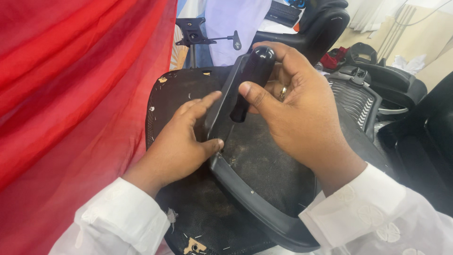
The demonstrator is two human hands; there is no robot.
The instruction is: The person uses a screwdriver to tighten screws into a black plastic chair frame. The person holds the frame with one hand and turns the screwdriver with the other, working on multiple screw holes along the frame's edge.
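Note:
An upturned office chair seat (264, 163) with a dusty black fabric underside lies in front of me. A curved black plastic armrest bracket (240, 186) rests across it. My left hand (181, 141) presses on the bracket's upright part, thumb and fingers on either side of it. My right hand (295, 111) is closed around a black screwdriver handle (254, 75), which points down at the bracket near my left hand. The tool's tip is hidden behind the bracket.
Red cloth (71, 104) hangs along the whole left side. Behind the seat stand a chair tilt mechanism on a post (193, 33), a black chair arm (321, 28) and a ribbed mesh chair back (354, 101). More black chair parts (424, 137) lie to the right.

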